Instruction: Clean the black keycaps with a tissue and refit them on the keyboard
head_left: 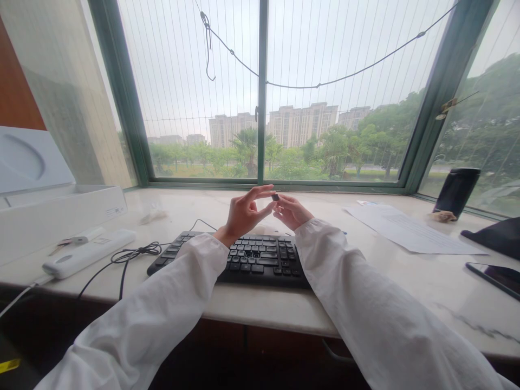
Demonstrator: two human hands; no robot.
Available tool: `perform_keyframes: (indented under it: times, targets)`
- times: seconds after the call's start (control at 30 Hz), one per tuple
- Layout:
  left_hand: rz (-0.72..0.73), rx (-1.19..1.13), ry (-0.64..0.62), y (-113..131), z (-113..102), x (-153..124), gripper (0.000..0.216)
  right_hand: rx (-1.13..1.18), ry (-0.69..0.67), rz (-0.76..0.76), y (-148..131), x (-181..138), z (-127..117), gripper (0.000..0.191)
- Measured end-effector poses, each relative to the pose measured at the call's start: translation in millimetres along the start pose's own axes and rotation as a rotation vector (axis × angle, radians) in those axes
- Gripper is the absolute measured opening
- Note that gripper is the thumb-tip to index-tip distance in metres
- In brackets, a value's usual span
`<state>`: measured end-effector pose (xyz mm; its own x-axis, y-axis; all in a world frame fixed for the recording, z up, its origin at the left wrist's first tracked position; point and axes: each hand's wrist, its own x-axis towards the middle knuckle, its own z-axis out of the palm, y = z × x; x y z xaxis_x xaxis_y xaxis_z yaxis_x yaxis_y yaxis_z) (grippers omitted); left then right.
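Observation:
A small black keycap (275,197) is raised above the far edge of the keyboard. My right hand (293,212) pinches it at the fingertips. Close on its other side is my left hand (246,212), thumb and forefinger apart in a curve; whether they touch the keycap I cannot make out. Beneath both hands lies the black keyboard (264,276), partly covered by my left wrist and sleeves. Dark gaps among its keys show where several caps are off.
At left are a power strip (89,253), a tied black cable (138,250) and a white box (60,216). To the right lie paper sheets (410,227), a phone (498,279) and a dark cylinder (457,192). A window (262,135) stands behind the marble counter (268,309).

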<state>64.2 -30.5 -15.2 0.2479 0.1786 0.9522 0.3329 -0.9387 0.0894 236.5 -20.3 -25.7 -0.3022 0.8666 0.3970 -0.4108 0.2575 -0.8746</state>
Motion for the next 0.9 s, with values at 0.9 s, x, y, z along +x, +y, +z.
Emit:
perform_keyframes:
  times: [0.9]
  targets:
    - [-0.015, 0.010, -0.016, -0.4, -0.5, -0.6, 0.038, 0.010, -0.057, 0.007, 3.3, 1.0, -4.2, 0.025]
